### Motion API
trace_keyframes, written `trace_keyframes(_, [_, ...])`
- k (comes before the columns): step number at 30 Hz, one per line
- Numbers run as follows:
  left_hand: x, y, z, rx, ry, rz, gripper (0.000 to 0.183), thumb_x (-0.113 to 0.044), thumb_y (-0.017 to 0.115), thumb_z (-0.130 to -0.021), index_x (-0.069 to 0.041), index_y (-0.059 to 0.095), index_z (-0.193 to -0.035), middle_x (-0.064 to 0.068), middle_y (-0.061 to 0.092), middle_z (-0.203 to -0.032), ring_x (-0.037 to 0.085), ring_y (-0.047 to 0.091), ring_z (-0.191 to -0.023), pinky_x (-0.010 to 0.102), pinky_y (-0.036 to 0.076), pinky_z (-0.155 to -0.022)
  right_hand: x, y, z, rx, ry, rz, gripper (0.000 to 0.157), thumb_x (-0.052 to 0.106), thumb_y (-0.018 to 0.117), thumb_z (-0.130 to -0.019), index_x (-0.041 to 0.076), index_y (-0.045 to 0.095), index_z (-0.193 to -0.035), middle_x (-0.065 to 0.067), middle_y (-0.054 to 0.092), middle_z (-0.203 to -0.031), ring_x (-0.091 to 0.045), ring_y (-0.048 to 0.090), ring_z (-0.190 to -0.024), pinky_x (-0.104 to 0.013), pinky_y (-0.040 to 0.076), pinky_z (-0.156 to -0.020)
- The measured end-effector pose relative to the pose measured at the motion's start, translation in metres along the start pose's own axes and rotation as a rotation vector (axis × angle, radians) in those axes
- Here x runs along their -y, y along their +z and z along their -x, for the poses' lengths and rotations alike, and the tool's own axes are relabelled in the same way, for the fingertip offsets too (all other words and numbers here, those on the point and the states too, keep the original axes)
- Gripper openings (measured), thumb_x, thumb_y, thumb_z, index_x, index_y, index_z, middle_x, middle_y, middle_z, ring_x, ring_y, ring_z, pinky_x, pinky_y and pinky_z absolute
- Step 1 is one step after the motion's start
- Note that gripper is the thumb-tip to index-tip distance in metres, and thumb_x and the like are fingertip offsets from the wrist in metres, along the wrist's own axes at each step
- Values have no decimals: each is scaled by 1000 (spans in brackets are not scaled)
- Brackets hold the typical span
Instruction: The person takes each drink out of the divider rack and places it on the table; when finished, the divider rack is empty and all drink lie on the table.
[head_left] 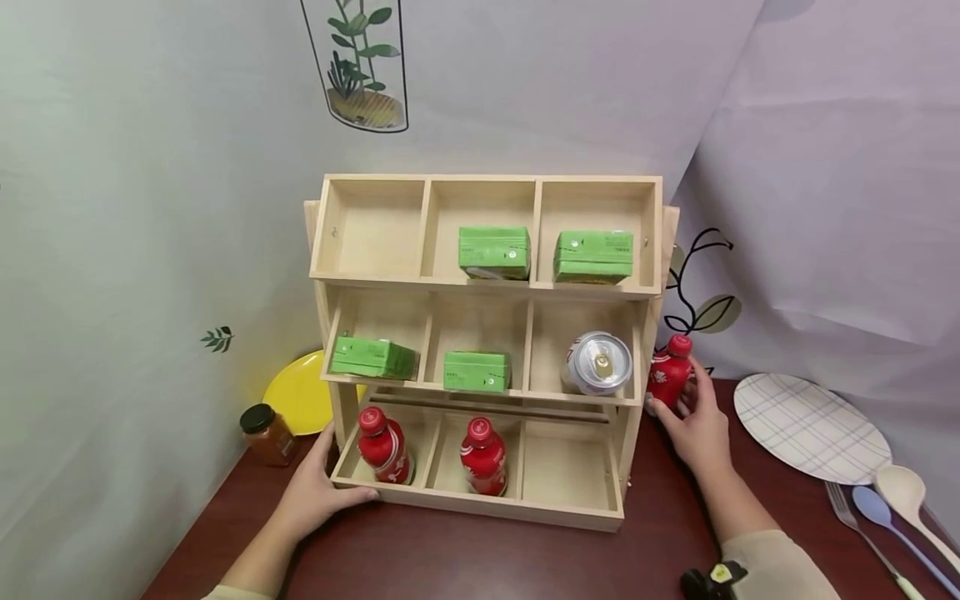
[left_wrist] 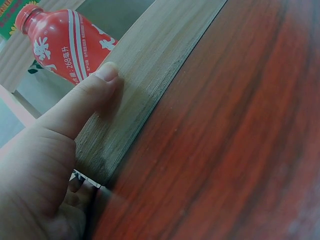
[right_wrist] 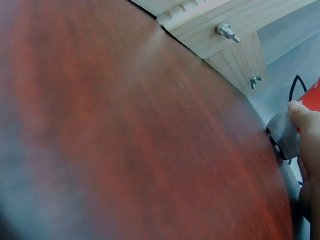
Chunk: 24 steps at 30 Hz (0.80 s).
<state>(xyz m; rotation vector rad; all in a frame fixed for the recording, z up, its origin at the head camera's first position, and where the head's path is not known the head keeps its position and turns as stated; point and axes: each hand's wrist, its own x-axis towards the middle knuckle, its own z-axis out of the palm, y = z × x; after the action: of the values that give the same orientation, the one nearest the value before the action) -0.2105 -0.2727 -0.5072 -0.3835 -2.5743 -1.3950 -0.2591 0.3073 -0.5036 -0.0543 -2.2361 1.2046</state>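
Wooden rack (head_left: 555, 514) is held at its lower left corner by the left grip (head_left: 315, 492); it is judged stiff and light enough to be nudged, so steadying is best done there. To the right, just beside the rack, a red bottle (head_left: 667, 379) is clasped by the right grip (head_left: 702, 427); judged smooth, weighty if full, it should be taken round the body, below the cap (head_left: 680, 346)

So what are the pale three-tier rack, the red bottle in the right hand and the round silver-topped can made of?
The pale rack looks like matte, unvarnished wood: its grain shows. The red bottle is probably plastic, given its smooth, printed surface, but coated metal is possible. The can looks like metal: shiny top, pull tab.
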Motion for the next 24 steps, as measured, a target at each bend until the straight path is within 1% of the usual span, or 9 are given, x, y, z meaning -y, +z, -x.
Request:
trace_keyframes(2, [0,1,0,1,-2,5,120,-35,95,-55,-37,23,-151,1,45,-140,19,49,-116,23,47,-85,-1,0,-3,3,11,5,97,11,82,-77,32,25,-153,-23,56,-129,-35,56,-115,-26,47,-86])
trace_keyframes(4, [0,1,0,0,-2,9,120,-35,95,-55,-36,23,-151,2,46,-140,19,49,-116,23,46,-85,-3,2,-6,14,19,3,91,13,82,-78,24,29,-152,-23,55,-130,-34,56,-116,-29,47,-87])
trace_keyframes(6, [0,1,0,-1,2,7,120,-36,95,-55,-36,24,-151,2,47,-139,19,49,-116,23,46,-85,-4,4,-8,24,29,10,83,14,81,-79,16,35,-149,-22,55,-130,-34,57,-115,-28,48,-86])
trace_keyframes(9, [1,1,-1,-5,5,1,119,-36,95,-55,-36,24,-151,2,47,-139,19,49,-116,22,46,-85,-7,7,-11,39,40,4,73,14,80,-81,4,41,-142,-22,55,-131,-36,57,-114,-23,48,-85])
trace_keyframes(13, [2,1,-1,0,-2,0,119,-34,95,-55,-36,24,-151,1,46,-140,18,49,-115,23,47,-85,-10,9,-13,50,54,-25,71,14,79,-82,0,42,-140,-23,55,-132,-37,57,-115,-19,47,-84])
trace_keyframes(19, [4,3,-3,8,1,24,122,-29,96,-55,-29,22,-153,4,45,-141,22,49,-116,27,49,-83,-11,9,-16,77,81,-56,66,19,77,-84,-3,45,-138,-26,56,-129,-37,56,-115,-16,46,-83])
trace_keyframes(21, [4,3,-3,11,1,19,122,-29,95,-56,-29,22,-153,5,44,-142,22,49,-117,26,48,-84,-13,10,-17,72,92,-37,66,21,77,-84,-3,46,-137,-26,57,-127,-36,57,-114,-15,46,-83])
trace_keyframes(24, [3,0,-1,8,-11,2,121,-31,95,-56,-31,22,-153,4,44,-142,18,49,-116,24,47,-85,-12,14,-18,69,100,34,67,30,75,-85,-2,47,-137,-25,59,-124,-33,60,-111,-21,49,-82])
